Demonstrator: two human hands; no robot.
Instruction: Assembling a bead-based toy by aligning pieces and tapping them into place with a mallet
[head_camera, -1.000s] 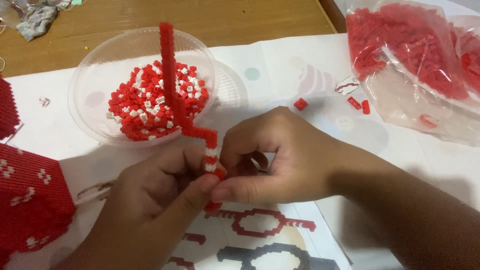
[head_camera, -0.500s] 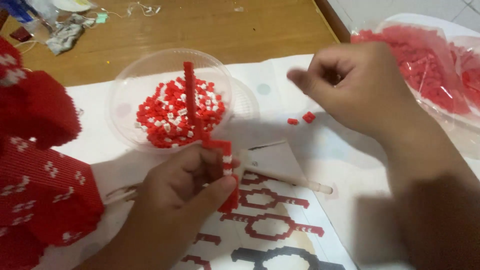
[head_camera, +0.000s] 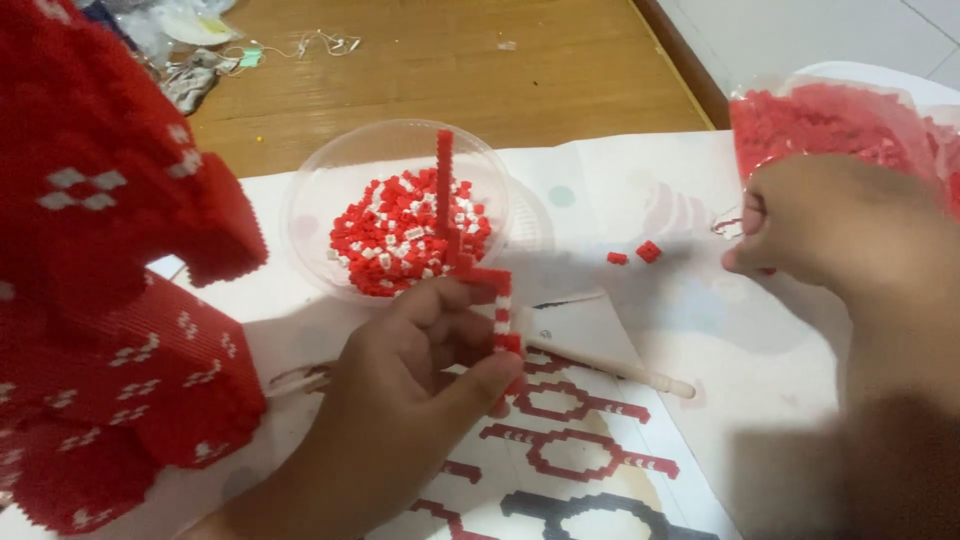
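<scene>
My left hand (head_camera: 400, 390) grips a thin upright strip of red and white mini bricks (head_camera: 447, 210) at its lower end, holding it in front of a clear plastic bowl (head_camera: 330, 170) of loose red and white bricks. My right hand (head_camera: 830, 225) is far to the right, fingers curled down at the edge of a clear bag of red bricks (head_camera: 830, 125); whether it pinches a brick is hidden. Two loose red bricks (head_camera: 640, 252) lie on the white paper between the hands.
A large red built piece with white patterns (head_camera: 100, 300) fills the left side. A printed pattern sheet (head_camera: 570, 440) lies under my left hand, with a thin wooden stick (head_camera: 610, 365) across it. A wooden floor with scraps lies beyond.
My right hand left the strip, moved right to the bag of red bricks and dropped lower. My left hand still holds the strip upright. The view shifted right and down.
</scene>
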